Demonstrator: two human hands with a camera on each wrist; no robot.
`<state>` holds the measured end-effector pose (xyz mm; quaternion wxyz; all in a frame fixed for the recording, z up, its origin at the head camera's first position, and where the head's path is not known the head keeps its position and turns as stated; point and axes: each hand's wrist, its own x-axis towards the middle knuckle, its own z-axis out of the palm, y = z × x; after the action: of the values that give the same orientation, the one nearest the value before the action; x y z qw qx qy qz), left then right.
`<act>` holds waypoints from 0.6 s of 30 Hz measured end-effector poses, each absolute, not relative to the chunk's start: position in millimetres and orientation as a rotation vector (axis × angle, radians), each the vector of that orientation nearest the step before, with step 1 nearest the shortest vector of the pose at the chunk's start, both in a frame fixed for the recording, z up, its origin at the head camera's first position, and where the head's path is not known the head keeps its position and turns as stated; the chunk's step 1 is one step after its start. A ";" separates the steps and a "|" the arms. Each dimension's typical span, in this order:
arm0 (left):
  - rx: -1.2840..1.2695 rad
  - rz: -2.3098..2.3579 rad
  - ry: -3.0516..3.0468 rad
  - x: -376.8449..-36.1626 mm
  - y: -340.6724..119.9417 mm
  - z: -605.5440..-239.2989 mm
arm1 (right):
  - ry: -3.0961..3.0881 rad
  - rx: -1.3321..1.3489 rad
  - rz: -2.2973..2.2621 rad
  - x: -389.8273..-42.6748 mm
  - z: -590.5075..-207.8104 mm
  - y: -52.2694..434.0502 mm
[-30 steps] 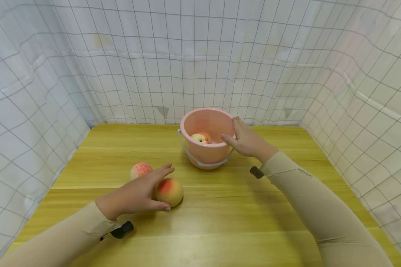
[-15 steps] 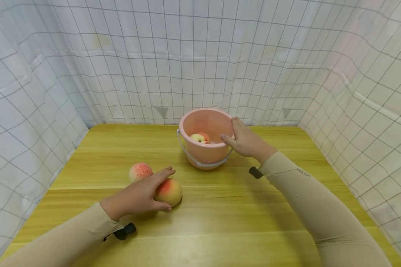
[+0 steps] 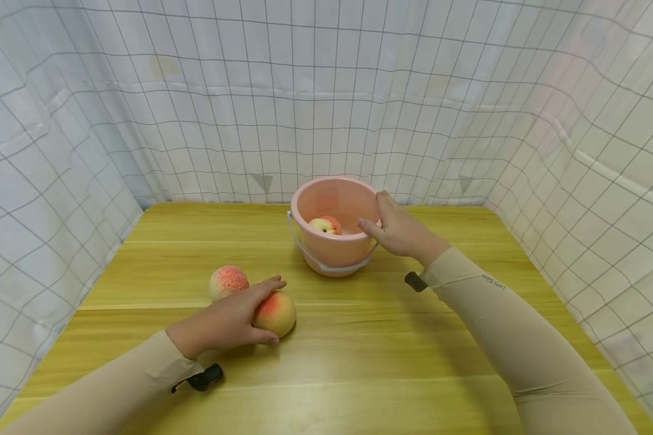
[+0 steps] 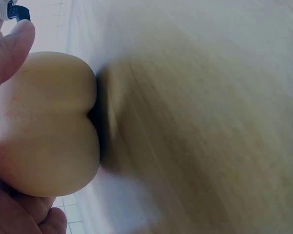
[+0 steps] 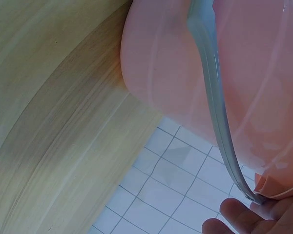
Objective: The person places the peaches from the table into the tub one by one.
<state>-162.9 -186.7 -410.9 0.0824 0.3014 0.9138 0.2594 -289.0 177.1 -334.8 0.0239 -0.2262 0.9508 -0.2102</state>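
Near, left of centre: left hand (image 3: 225, 320) laid over nearer peach (image 3: 274, 313), fingers curved across its top, thumb tucked along its near side. Grip closed round the fruit, which rests on the bench (image 3: 359, 362). Left wrist view confirms: a fingertip (image 4: 10, 46) over the top, more fingers bunched beneath the rounded skin.

Just beyond, further left: second peach (image 3: 228, 281), loose on the bench, close beside the fingers of that hand, possibly touching; cannot tell.

Further back, centre: pink bucket (image 3: 334, 244), upright, grey handle (image 3: 326, 266) hanging down its near side. One peach in the bucket (image 3: 326, 225) already. Right hand (image 3: 402, 232) on the right rim, thumb hooked over the edge, fingers against the outer wall. Grip closed on the rim, steadying.

Far: white gridded curtain (image 3: 326, 90) round three sides.

Risks, as judged:
- Round, smooth fruit under a shallow top-and-side hold; likely to squirt out and roll toward the near edge if lifted without fingers getting further underneath.
- Knuckles close to the loose peach; a sideways sweep on lifting could knock it rolling left, off the bench.
- Light plastic bucket; could tip or skid if the right hand eases off, or if fruit strikes the near rim.
- Dropped from height, incoming peach could bounce off the one inside and hop out.
- Handle lying low in front; could snag a hand coming in low.
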 end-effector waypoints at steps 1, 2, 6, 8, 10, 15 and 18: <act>0.899 0.777 2.730 -163.0 -187.1 -411.3 | 2.941 -0.701 -0.658 -288.7 -334.7 176.4; 0.901 0.777 2.732 -163.0 -187.3 -411.4 | 2.942 -0.700 -0.663 -288.4 -334.5 175.7; 0.902 0.786 2.731 -162.8 -188.7 -411.8 | 2.944 -0.717 -0.675 -289.1 -334.9 174.1; 0.899 0.790 2.723 -162.7 -189.1 -412.6 | 2.936 -0.732 -0.680 -289.9 -335.7 174.0; 0.901 0.798 2.711 -163.1 -189.0 -414.2 | 2.929 -0.732 -0.685 -289.7 -336.2 174.7; 0.896 0.804 2.716 -164.5 -187.3 -417.1 | 2.933 -0.704 -0.692 -287.9 -334.6 176.0; 0.881 0.796 2.725 -163.9 -186.8 -416.7 | 2.936 -0.692 -0.686 -288.8 -335.8 176.5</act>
<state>-163.9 -186.8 -416.7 0.0844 0.2954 0.9134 0.2670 -288.8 176.5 -335.8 0.0240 -0.2237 0.9488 -0.2218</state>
